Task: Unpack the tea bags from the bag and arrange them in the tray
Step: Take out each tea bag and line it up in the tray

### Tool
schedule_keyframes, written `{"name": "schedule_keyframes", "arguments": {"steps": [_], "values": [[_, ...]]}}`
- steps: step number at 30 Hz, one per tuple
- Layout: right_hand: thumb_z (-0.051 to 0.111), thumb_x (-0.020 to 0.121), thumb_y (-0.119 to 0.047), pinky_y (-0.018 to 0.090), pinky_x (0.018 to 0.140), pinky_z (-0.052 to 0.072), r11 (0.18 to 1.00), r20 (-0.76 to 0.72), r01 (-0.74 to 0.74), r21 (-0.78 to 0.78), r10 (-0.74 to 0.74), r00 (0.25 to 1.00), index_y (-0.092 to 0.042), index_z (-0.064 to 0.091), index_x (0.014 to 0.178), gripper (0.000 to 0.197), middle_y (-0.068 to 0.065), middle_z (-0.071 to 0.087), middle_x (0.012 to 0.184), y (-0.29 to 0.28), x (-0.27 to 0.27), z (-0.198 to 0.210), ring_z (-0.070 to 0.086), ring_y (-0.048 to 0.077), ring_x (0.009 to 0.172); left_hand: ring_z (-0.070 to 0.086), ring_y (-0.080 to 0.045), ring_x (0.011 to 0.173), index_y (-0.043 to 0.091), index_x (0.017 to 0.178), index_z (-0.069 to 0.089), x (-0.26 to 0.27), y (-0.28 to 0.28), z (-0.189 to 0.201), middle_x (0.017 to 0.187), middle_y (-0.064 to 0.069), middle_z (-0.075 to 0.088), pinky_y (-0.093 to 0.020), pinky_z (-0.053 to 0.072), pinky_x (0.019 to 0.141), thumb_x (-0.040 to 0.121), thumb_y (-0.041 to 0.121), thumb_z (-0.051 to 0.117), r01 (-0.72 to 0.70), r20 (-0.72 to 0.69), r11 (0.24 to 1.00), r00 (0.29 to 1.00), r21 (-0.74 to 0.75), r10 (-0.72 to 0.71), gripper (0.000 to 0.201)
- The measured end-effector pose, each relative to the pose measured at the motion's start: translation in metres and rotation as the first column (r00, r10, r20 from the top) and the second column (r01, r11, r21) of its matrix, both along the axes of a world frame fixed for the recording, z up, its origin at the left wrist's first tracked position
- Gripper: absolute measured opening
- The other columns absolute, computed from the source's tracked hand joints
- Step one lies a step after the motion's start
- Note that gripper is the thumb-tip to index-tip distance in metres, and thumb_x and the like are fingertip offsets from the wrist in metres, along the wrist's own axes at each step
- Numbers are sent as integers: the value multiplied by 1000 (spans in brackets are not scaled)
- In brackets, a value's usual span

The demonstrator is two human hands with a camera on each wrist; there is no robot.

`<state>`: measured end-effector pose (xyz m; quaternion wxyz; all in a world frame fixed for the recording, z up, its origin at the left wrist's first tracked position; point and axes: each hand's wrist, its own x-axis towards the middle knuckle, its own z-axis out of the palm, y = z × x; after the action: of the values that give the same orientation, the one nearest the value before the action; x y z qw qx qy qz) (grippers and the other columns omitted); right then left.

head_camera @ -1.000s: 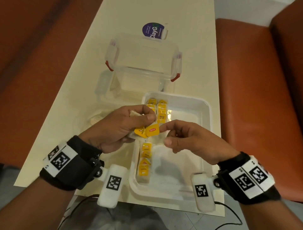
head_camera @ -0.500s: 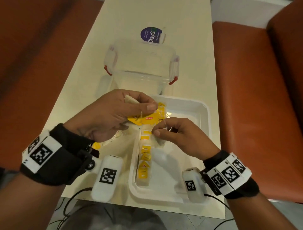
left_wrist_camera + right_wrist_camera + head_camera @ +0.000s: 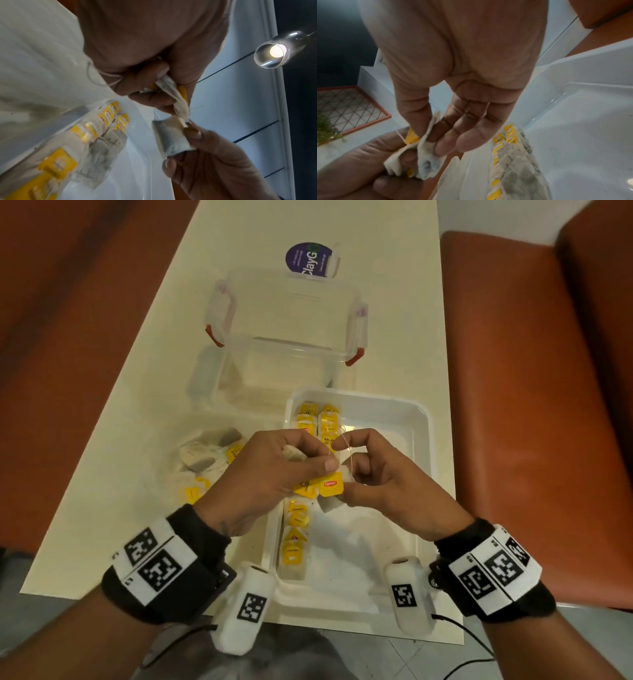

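My left hand [image 3: 320, 469] grips a small bunch of tea bags with yellow Lipton tags [image 3: 330, 484] above the left side of the white tray [image 3: 423, 436]. My right hand [image 3: 344, 479] pinches one white tea bag [image 3: 329, 504] at the bunch's lower edge, thumb against fingers; a thin string loops up by its index finger. In the left wrist view that tea bag [image 3: 171, 138] hangs just apart from the bunch [image 3: 169, 86]. In the right wrist view the pinched tea bag [image 3: 429, 158] touches the left hand's fingers. A row of tea bags [image 3: 296, 539] lies along the tray's left wall.
A clear plastic bag [image 3: 205, 463] with more tea bags lies on the cream table left of the tray. A clear lidded container [image 3: 284, 313] with red clips stands behind the tray, a purple label [image 3: 308, 260] beyond it. Orange seats flank the table.
Both hands have come a little nearer over the tray. The right hand has shifted from the strings to pinching one tea bag below the bunch.
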<state>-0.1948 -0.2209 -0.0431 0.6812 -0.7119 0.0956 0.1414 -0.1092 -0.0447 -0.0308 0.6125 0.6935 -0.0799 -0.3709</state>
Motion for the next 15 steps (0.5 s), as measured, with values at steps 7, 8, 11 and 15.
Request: {"name": "schedule_keyframes", "arguments": {"steps": [7,8,11,15], "values": [[67,83,0,37,77,58,987,-45,7,160,0,999,-19,44,132,57,-2,61,83,0,-1,11,65,16,76,64,-10,72,15,82,71,-10,-3,-4,77,2,70,-25,51,67,82,21,77,-44,123,999,991,-16,46,8],[68,87,1,37,75,58,989,-48,14,146,-8,999,-20,44,131,55,-2,60,82,0,-1,10,65,15,76,64,-10,71,14,83,71,-11,-4,-4,77,2,70,-24,51,67,83,20,77,-49,138,999,989,-16,51,8],[67,90,3,33,70,55,998,-84,-3,59,8,996,-18,46,127,47,3,60,84,-1,0,9,66,16,76,64,-7,68,12,83,73,-10,-2,-3,74,5,71,-20,50,64,82,17,78,-64,140,998,988,-13,65,7],[77,84,-10,31,73,50,915,-232,-277,-294,213,949,-23,60,110,34,-7,63,83,-8,3,2,66,12,75,61,0,62,9,89,74,-1,10,-2,70,9,70,-12,45,57,80,15,79,-109,98,994,989,15,107,12]]}}
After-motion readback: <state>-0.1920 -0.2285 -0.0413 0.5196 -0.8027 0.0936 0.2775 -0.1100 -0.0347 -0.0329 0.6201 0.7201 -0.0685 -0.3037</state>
